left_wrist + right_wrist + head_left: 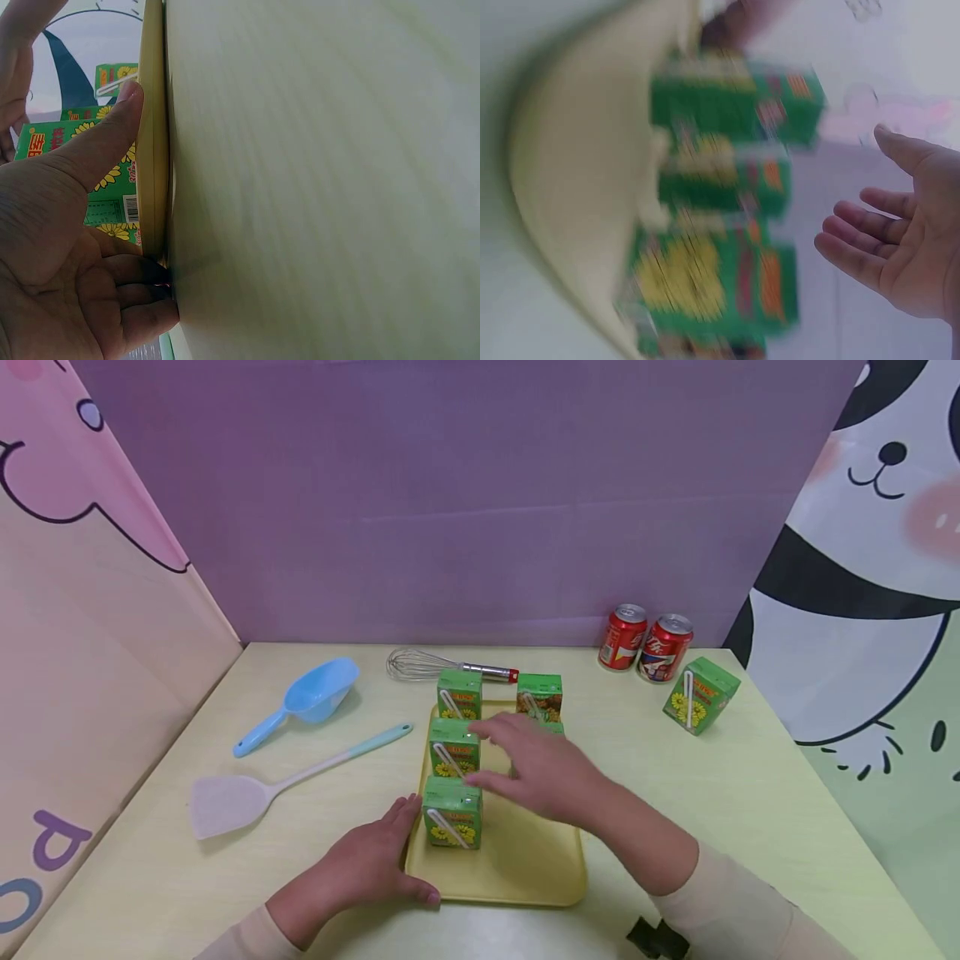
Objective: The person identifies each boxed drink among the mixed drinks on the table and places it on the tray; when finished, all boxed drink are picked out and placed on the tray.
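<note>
A yellow tray (pixel 517 885) lies on the table. Three green drink cartons with straws stand in its left column: the near carton (pixel 452 814), the middle carton (pixel 450 747) and the far carton (pixel 459 695). At the tray's far right is another drink carton (pixel 538 695); one more (pixel 555 727) is mostly hidden behind my right hand (pixel 536 764). That hand hovers over the tray with fingers spread, and the right wrist view shows its palm holding nothing. My left hand (pixel 375 860) touches the tray's near left corner, thumb and fingers resting against its edge (pixel 154 187).
A loose drink carton (pixel 701 696) stands tilted-looking at the right, near two red cans (pixel 622 637). A whisk (pixel 450 667) lies behind the tray. To the left are a blue scoop (pixel 318 692) and a pale spatula (pixel 232 806).
</note>
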Demonstrator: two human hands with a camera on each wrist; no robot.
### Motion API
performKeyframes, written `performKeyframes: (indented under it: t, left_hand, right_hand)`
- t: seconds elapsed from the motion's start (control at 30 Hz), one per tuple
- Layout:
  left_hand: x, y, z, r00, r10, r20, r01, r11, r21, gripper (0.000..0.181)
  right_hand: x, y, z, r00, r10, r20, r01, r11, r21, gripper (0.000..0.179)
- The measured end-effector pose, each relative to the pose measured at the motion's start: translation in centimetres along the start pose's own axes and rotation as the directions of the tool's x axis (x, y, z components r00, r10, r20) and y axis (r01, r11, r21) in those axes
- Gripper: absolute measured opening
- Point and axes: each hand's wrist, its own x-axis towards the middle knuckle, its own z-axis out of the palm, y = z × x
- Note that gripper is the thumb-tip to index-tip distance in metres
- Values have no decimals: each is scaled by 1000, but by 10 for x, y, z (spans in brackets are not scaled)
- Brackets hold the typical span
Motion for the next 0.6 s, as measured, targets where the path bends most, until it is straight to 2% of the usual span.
performKeyframes:
  t: [0.1, 0.2, 0.3, 0.4, 0.6]
  left_hand:
    - [0, 0, 1, 1000, -1, -4, 1, 1000, 7, 128]
    - [-1, -1, 1, 1000, 4, -10, -4, 1000, 10, 128]
    - [-2, -1, 1, 1000, 8, -15, -8, 1000, 8, 129]
    - [-3, -1, 1, 1000, 12, -17, -12, 1000, 2, 130]
    - [-2, 0, 1, 1000, 22, -20, -22, 1000, -6, 129]
  right_hand:
    - [-1, 25, -26, 995, 64, -81, -66, 998, -19, 66]
    - [-5, 55, -52, 976, 172, -136, -175, 984, -14, 66]
    - [-9, 85, -74, 942, 284, -178, -289, 957, -3, 68]
    - [-16, 117, -88, 909, 357, -214, -366, 931, 1, 70]
    - [-35, 178, -100, 836, 503, -218, -515, 857, 3, 85]
